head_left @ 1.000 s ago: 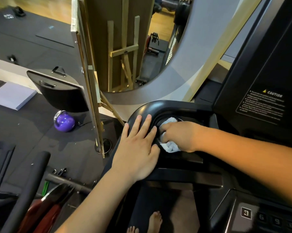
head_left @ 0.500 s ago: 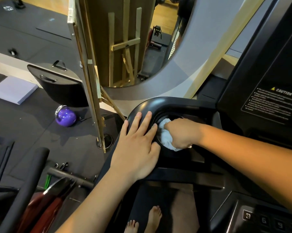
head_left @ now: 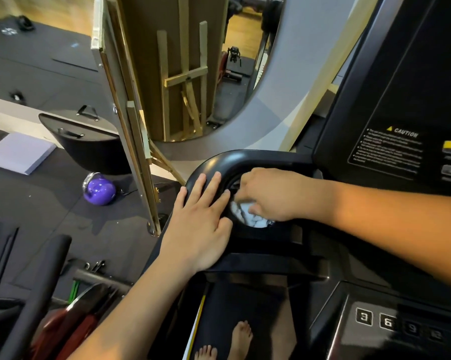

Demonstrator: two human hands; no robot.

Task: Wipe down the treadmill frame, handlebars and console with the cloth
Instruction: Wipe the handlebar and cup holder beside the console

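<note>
Right grip (head_left: 273, 193), clamped on crumpled white cloth (head_left: 247, 216), wipes round recess (head_left: 233, 181) in glossy black treadmill frame (head_left: 245, 158). Left grip (head_left: 201, 229) rests flat, fingers apart, beside recess. Next probably requires lifting cloth clear.

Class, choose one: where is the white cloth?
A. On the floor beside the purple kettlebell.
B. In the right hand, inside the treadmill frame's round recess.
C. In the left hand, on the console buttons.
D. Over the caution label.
B: the right hand grips the white cloth down in the round recess, while the left hand lies flat on the frame beside it, holding nothing.
</note>
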